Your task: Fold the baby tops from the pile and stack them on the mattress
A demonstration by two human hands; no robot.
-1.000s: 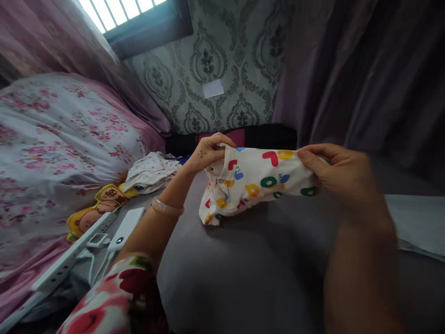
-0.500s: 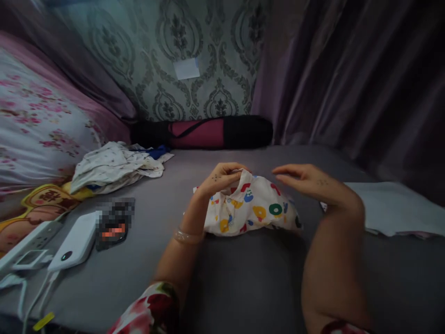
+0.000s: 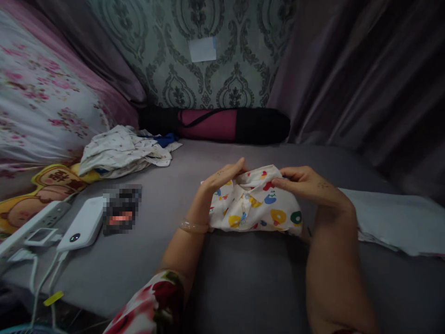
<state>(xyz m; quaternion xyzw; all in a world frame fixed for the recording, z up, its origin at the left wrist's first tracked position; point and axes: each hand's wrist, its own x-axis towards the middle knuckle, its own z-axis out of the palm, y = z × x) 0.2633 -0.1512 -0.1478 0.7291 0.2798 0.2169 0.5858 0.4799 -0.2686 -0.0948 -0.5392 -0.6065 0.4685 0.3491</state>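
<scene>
On the far left, a smooth, flat cushion with yellow on it is lying beside a hard white plug strip. A white power bank with round corners is sitting next, and a dark thing is lying just beside it, too blurred to name. Behind them, a soft, crumpled pile of clothes is making a low lump on the grey bed. In the middle, the left hand is resting at the left side of a small shirt. Its fingers are mostly hidden, so I cannot tell if they are pinching anything. The shirt is sitting on the bed between the two hands, with its collar standing up. It is looking thin, floppy and bunched up, and red, yellow, blue and green shapes are showing on the white cloth. Both hands seem to be setting the shirt at its neck, and the next move seems to be calling for a light, even touch, because soft cloth is easy to crease. The right hand is pinching the shirt near the collar, thumb in front and fingers behind. On the far right, a pale, flat sheet is lying with a wavy edge.
</scene>
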